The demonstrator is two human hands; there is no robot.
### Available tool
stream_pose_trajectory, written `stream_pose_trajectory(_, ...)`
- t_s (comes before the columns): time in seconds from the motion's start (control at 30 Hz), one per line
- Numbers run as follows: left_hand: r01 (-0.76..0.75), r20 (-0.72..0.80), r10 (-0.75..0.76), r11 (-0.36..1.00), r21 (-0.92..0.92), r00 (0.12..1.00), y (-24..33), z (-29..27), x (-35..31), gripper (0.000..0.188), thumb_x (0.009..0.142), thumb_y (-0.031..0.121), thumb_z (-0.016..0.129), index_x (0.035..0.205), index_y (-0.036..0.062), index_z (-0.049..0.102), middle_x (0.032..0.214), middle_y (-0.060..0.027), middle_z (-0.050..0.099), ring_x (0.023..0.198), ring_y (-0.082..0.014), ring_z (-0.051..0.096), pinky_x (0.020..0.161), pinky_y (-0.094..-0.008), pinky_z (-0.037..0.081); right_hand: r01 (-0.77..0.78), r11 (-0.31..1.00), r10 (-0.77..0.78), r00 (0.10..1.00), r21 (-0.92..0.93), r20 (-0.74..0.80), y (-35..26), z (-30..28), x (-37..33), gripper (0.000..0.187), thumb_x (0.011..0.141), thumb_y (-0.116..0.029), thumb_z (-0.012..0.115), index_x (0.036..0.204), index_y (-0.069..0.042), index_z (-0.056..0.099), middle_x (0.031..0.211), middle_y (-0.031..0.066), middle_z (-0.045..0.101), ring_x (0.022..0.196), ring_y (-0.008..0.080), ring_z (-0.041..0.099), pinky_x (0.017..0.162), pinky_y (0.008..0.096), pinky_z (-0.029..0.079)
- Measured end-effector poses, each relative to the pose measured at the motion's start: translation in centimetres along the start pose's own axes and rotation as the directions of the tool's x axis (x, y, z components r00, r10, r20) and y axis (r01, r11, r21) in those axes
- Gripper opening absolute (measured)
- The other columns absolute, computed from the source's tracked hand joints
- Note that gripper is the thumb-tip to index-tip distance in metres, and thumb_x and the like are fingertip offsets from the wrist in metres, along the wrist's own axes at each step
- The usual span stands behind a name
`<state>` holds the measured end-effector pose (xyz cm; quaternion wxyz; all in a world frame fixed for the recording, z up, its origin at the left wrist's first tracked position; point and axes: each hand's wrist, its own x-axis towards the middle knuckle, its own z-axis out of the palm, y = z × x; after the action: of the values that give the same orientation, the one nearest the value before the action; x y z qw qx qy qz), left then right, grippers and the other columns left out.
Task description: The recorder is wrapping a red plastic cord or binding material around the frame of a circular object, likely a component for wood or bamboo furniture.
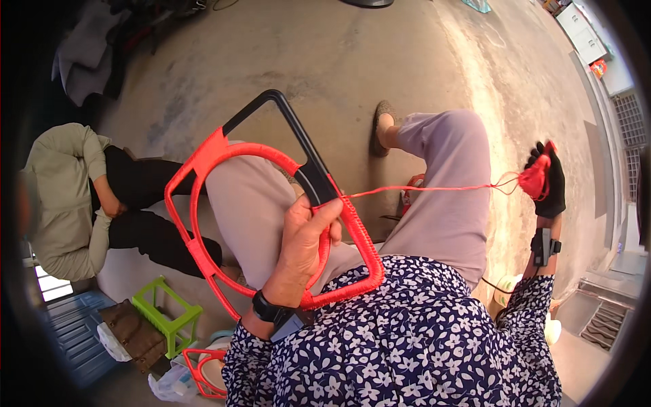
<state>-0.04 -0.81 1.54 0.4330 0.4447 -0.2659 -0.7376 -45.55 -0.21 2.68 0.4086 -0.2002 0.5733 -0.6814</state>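
Note:
My bare left hand (305,234) grips a flat black frame (290,122) with a ring inside it. Red cord covers much of the frame and ring, while the top corner and a stretch of the upper right side show bare black. My thumb presses on the side where the wrapping meets the black part. From there a red strand (420,188) runs taut across my lap to the right. Out at the far right, my right hand (556,183), in a black glove, is closed on a loose bundle of red cord (535,178).
A person (64,197) in a pale top sits at the left. Beside that person stand a green stool (166,315), a brown bag (134,334) and a blue slatted crate (76,329). Another red-wrapped frame (198,373) lies at the lower left. White cabinets (580,32) stand at upper right.

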Motion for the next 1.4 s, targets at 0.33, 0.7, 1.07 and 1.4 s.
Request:
stream_pose_trajectory(0.33,-0.264,-0.214,0.27,0.963,0.058,0.939,-2.7,-3.4,0.5,0.019,0.099,0.012,0.049,0.112,-0.0007,0.054,0.094,-0.0055,0.065,0.079,-0.0087,0.061,0.066,-0.0243,0.05,0.594,0.61,0.592,0.098,-0.525,0.8,12.3,20.3,-11.9,0.058,0.078,-0.026,0.073,0.129,-0.007,0.052,0.104,0.0146,0.066,0.096,0.0259,0.064,0.083,0.0362,0.05)
stream_pose_trajectory(0.7,-0.498,-0.306,0.722,0.664,0.558,0.621,-1.4,-2.4,-1.0,0.024,0.096,0.007,0.051,0.117,-0.005,0.051,0.102,-0.0096,0.06,0.09,-0.0122,0.058,0.075,-0.0255,0.049,0.316,0.924,-0.049,0.653,-0.213,0.756,12.9,24.9,-10.7,0.071,0.072,-0.007,0.076,0.135,-0.005,0.043,0.116,0.0137,0.058,0.097,0.0212,0.061,0.085,0.0326,0.051)
stream_pose_trajectory(1.07,-0.573,-0.163,0.752,0.606,0.552,0.638,-1.0,-1.3,-0.7,0.039,0.091,0.006,0.06,0.125,-0.0044,0.044,0.104,-0.0107,0.058,0.093,-0.015,0.056,0.086,-0.0275,0.044,0.468,0.856,-0.156,0.638,-0.219,0.754,6.3,23.9,-11.8,0.022,0.079,-0.005,0.071,0.1,-0.003,0.064,0.08,0.0029,0.064,0.074,0.0115,0.061,0.068,0.0288,0.049)
stream_pose_trajectory(1.4,-0.281,-0.108,0.278,0.96,-0.014,0.954,-1.4,-2.4,-0.2,0.023,0.093,0.01,0.06,0.112,-0.0015,0.053,0.09,-0.0059,0.064,0.076,-0.0094,0.06,0.066,-0.0231,0.05,0.022,0.962,0.103,0.893,-0.272,0.439,4.3,7.6,1.9,0.023,0.088,-0.015,0.061,0.104,0.001,0.059,0.088,0.0065,0.064,0.084,0.0203,0.064,0.077,0.0324,0.051)
